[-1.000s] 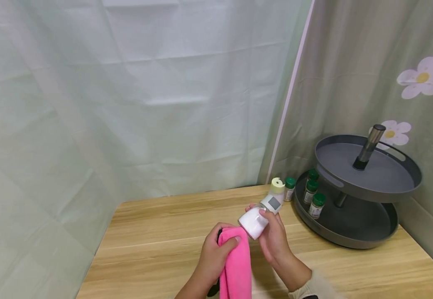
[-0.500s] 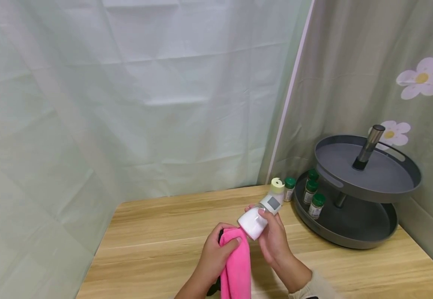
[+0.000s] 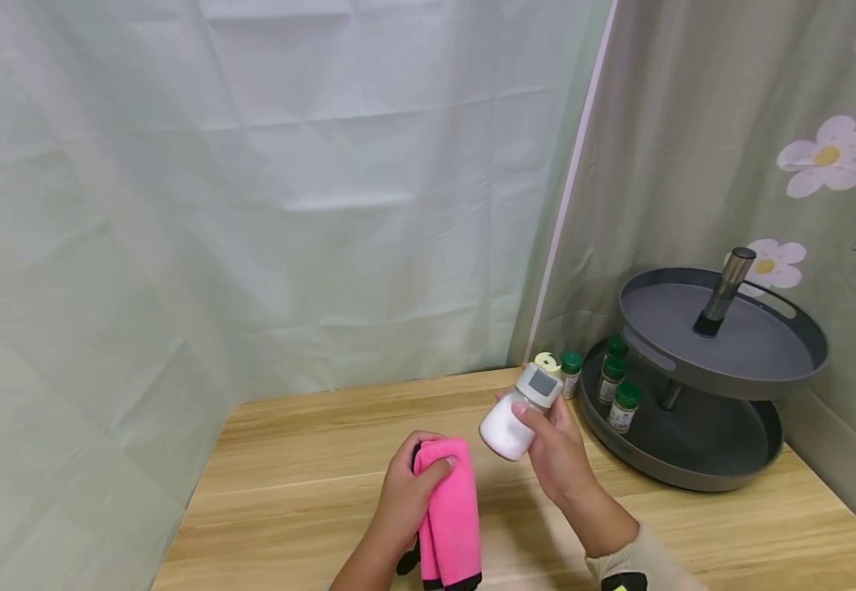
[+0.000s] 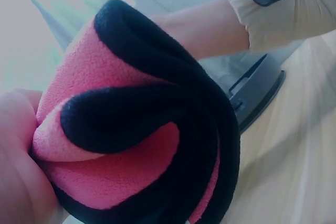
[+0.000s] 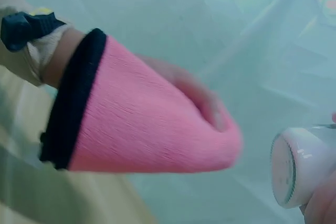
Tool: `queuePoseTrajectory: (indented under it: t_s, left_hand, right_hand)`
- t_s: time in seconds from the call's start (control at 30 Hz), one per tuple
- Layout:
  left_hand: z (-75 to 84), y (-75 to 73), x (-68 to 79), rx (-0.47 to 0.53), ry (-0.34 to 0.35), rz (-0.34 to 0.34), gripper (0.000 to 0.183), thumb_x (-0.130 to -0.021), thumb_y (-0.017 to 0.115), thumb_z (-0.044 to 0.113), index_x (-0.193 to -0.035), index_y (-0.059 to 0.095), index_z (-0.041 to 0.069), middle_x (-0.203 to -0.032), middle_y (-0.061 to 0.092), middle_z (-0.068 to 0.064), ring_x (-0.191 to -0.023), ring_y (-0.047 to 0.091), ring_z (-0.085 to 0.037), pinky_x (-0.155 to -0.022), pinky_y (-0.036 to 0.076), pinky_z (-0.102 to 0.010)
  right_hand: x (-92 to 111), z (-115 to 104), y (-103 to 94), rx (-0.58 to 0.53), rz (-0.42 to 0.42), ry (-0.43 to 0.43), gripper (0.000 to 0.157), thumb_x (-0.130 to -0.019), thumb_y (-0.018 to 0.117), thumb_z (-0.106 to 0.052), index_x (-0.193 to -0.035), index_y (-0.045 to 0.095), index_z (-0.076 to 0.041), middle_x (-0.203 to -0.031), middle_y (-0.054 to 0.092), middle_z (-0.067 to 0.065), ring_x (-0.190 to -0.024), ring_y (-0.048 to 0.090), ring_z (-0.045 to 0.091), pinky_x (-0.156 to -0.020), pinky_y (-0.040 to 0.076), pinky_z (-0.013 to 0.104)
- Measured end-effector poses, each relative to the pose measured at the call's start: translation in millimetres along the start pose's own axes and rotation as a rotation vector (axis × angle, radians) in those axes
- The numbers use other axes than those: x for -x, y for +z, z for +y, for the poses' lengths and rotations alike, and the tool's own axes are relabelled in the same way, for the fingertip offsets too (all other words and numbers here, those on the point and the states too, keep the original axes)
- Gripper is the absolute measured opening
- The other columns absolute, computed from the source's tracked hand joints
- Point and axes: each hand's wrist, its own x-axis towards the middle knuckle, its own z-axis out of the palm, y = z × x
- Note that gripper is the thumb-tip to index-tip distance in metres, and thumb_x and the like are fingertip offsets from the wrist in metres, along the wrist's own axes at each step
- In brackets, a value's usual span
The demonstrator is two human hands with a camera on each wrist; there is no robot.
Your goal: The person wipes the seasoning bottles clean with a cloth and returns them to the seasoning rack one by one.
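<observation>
My left hand grips a folded pink cloth with black edging, the thumb pressed on its front. In the left wrist view the cloth shows its layered black-edged folds. My right hand holds a tilted clear jar of white contents, its white cap with a grey square pointing up and right. The right wrist view shows the jar's base at the right, apart from the cloth. Behind the jar, a yellow-topped container is mostly hidden.
A dark grey two-tier round rack stands at the right of the wooden table. Several green-capped spice jars sit on its lower tier, and another green-capped jar stands beside it. Curtains hang behind the table.
The jar has lifted away from the cloth and shifted slightly right and up. My left hand and the cloth have moved a little left, leaving a gap between cloth and jar.
</observation>
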Motion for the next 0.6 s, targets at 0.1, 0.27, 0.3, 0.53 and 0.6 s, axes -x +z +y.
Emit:
queuePoseTrajectory:
  t_s: [0.1, 0.27, 0.3, 0.53, 0.6]
  left_hand:
    - [0.9, -6.5, -2.5, 0.034, -0.012, 0.025, 0.036, -0.089, 0.073, 0.017, -0.121, 0.059, 0.008, -0.102, 0.064, -0.006, -0.083, 0.063, -0.019, -0.072, 0.055, -0.034]
    - [3.2, -14.0, -5.7, 0.049, -0.015, 0.057, 0.036, -0.089, 0.072, 0.017, -0.121, 0.058, 0.008, -0.102, 0.063, -0.007, -0.084, 0.063, -0.02, -0.074, 0.054, -0.034]
    - [3.5, -14.9, -6.3, 0.044, -0.016, 0.064, 0.036, -0.089, 0.072, 0.017, -0.122, 0.058, 0.008, -0.103, 0.062, -0.007, -0.085, 0.062, -0.02, -0.075, 0.054, -0.034]
    - [-0.2, -20.8, -12.7, 0.036, -0.031, 0.076, 0.035, -0.091, 0.071, 0.019, -0.122, 0.058, 0.008, -0.106, 0.062, -0.008, -0.087, 0.063, -0.02, -0.076, 0.053, -0.033]
    - [-1.7, -21.7, -14.4, 0.034, -0.035, 0.076, 0.036, -0.091, 0.071, 0.019, -0.122, 0.058, 0.008, -0.106, 0.062, -0.008, -0.087, 0.063, -0.019, -0.076, 0.054, -0.033]
  right_hand:
    - [-5, -16, -4.8, 0.041, -0.02, -0.045, 0.057, -0.098, 0.054, 0.0, -0.151, 0.035, -0.014, -0.117, 0.065, -0.005, -0.116, 0.067, 0.014, -0.098, 0.051, 0.027]
    - [-17, -48, -14.8, 0.049, -0.013, -0.166, 0.055, -0.097, 0.054, 0.006, -0.144, 0.04, -0.018, -0.116, 0.064, -0.002, -0.113, 0.069, 0.015, -0.096, 0.054, 0.029]
    - [-19, -55, -16.9, 0.042, -0.003, -0.193, 0.055, -0.096, 0.054, 0.008, -0.142, 0.041, -0.019, -0.116, 0.065, -0.001, -0.112, 0.07, 0.016, -0.095, 0.054, 0.029]
    - [-35, -105, -33.8, 0.082, 0.081, -0.3, 0.054, -0.096, 0.057, 0.007, -0.142, 0.041, -0.017, -0.119, 0.064, 0.003, -0.113, 0.069, 0.017, -0.095, 0.052, 0.031]
    - [-38, -118, -40.0, 0.13, 0.108, -0.294, 0.055, -0.097, 0.06, 0.002, -0.144, 0.04, -0.018, -0.124, 0.061, 0.005, -0.116, 0.067, 0.016, -0.1, 0.046, 0.035]
